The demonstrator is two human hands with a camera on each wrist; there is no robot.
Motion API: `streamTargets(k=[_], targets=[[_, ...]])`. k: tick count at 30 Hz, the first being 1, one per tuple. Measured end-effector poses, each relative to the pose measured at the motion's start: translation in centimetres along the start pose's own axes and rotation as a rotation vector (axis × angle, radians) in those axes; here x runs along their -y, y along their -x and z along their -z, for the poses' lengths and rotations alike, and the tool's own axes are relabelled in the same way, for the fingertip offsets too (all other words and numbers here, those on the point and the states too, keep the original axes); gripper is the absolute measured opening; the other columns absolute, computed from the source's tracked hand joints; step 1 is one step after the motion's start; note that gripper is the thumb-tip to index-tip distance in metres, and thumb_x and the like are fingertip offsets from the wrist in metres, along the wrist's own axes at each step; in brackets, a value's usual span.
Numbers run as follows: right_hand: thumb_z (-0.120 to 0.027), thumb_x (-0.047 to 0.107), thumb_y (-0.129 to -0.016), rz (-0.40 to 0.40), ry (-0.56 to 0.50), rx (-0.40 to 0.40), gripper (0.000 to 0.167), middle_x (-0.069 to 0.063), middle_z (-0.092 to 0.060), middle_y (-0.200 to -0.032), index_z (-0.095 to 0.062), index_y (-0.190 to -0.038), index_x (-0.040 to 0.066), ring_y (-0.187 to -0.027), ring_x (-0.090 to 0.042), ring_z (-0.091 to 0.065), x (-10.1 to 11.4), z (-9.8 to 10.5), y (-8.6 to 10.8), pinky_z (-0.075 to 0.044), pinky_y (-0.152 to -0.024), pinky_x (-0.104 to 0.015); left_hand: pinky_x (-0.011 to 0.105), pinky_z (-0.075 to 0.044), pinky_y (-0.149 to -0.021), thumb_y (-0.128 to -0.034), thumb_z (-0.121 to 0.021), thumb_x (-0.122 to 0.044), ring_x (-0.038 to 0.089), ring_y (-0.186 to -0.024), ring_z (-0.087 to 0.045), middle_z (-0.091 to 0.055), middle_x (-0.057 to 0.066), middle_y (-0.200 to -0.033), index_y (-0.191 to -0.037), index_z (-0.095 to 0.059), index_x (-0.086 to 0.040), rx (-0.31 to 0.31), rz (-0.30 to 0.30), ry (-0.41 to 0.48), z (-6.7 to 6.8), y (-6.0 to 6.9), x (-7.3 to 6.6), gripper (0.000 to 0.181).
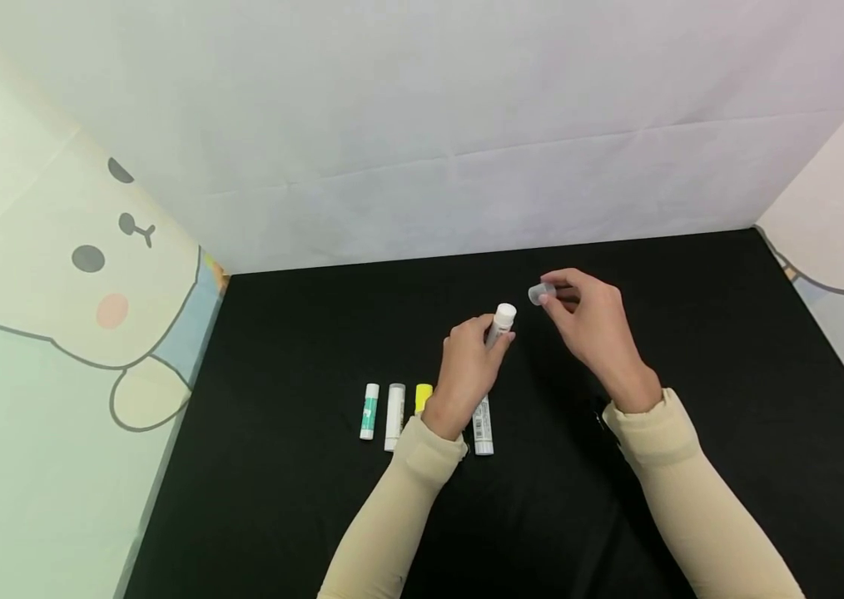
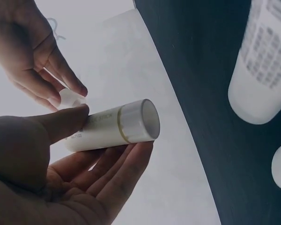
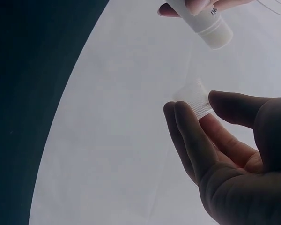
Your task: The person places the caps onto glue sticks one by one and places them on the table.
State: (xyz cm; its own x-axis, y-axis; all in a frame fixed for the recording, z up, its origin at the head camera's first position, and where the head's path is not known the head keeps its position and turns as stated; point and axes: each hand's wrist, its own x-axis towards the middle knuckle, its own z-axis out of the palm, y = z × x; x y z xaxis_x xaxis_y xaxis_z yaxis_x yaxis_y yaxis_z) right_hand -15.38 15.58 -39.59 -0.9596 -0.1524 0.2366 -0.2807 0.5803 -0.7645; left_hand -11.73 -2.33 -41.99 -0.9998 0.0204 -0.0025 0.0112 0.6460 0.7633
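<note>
My left hand (image 1: 464, 366) holds a white glue stick (image 1: 500, 326) between thumb and fingers, its uncapped white top tilted upward. In the left wrist view the glue stick (image 2: 114, 126) lies across the fingers, its base end toward the camera side. To its right, my right hand (image 1: 596, 323) pinches a small translucent ribbed cap (image 1: 541, 293). The cap (image 3: 195, 97) sits between thumb and fingertips in the right wrist view, apart from the glue stick (image 3: 203, 23).
Below the left hand several sticks lie in a row on the black table (image 1: 280, 349): a green-and-white one (image 1: 369, 412), a white one (image 1: 395, 416), a yellow one (image 1: 424, 394), partly hidden by the wrist, and a white one with printing (image 1: 483, 428). White cloth (image 1: 422, 125) hangs behind.
</note>
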Motion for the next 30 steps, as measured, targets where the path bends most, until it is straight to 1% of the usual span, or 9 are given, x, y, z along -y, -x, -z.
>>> streamTargets(k=[6,11,17,22,25,30], targets=[[-0.068,0.001,-0.102,0.004,-0.012,0.010,0.029,-0.027,-0.069,-0.125,-0.067,-0.130,-0.005,-0.112,-0.041,-0.071,0.2,0.0,0.3,-0.059,-0.093,-0.057,0.028,-0.056,-0.069,-0.1025,-0.074,-0.022,0.014,-0.076,-0.065,-0.074,0.009,-0.102,-0.118,-0.075,-0.005,0.010,0.003,0.001,-0.2,0.5,0.0,0.024],[-0.068,0.002,-0.102,0.008,-0.018,0.018,0.028,-0.026,-0.070,-0.125,-0.068,-0.130,-0.004,-0.112,-0.040,-0.071,0.3,0.0,0.7,-0.059,-0.092,-0.056,0.027,-0.055,-0.067,-0.1026,-0.073,-0.023,0.013,-0.073,-0.064,-0.074,0.007,-0.098,-0.117,-0.075,-0.005,0.017,0.012,-0.005,-0.4,0.8,0.1,0.023],[-0.069,0.002,-0.102,0.009,-0.022,0.025,0.028,-0.026,-0.071,-0.124,-0.068,-0.129,-0.004,-0.110,-0.040,-0.072,0.5,0.0,1.1,-0.059,-0.092,-0.056,0.027,-0.056,-0.067,-0.1022,-0.074,-0.024,0.012,-0.073,-0.064,-0.073,0.007,-0.098,-0.118,-0.075,-0.006,0.041,0.038,0.008,-0.5,1.3,0.0,0.024],[-0.069,0.002,-0.102,0.012,-0.036,0.028,0.027,-0.025,-0.071,-0.123,-0.069,-0.128,-0.004,-0.109,-0.039,-0.072,0.7,0.1,1.3,-0.060,-0.091,-0.056,0.028,-0.058,-0.070,-0.1022,-0.074,-0.024,0.012,-0.076,-0.066,-0.074,0.007,-0.100,-0.119,-0.075,-0.006,0.056,0.053,0.011,-0.5,1.5,0.0,0.025],[-0.068,0.003,-0.103,0.013,-0.041,0.036,0.026,-0.023,-0.072,-0.122,-0.069,-0.127,-0.003,-0.107,-0.037,-0.073,0.9,0.1,1.5,-0.060,-0.090,-0.055,0.028,-0.058,-0.070,-0.1021,-0.074,-0.025,0.012,-0.076,-0.066,-0.074,0.006,-0.099,-0.117,-0.075,-0.006,0.057,0.056,0.009,-0.6,1.7,0.0,0.024],[-0.067,0.007,-0.104,0.014,-0.051,0.076,0.025,-0.020,-0.073,-0.118,-0.071,-0.127,-0.001,-0.105,-0.033,-0.073,1.0,0.1,2.0,-0.061,-0.087,-0.052,0.026,-0.054,-0.065,-0.1019,-0.074,-0.025,0.010,-0.071,-0.063,-0.072,0.005,-0.092,-0.111,-0.076,-0.007,0.054,0.039,0.014,-0.8,2.2,0.0,0.020]])
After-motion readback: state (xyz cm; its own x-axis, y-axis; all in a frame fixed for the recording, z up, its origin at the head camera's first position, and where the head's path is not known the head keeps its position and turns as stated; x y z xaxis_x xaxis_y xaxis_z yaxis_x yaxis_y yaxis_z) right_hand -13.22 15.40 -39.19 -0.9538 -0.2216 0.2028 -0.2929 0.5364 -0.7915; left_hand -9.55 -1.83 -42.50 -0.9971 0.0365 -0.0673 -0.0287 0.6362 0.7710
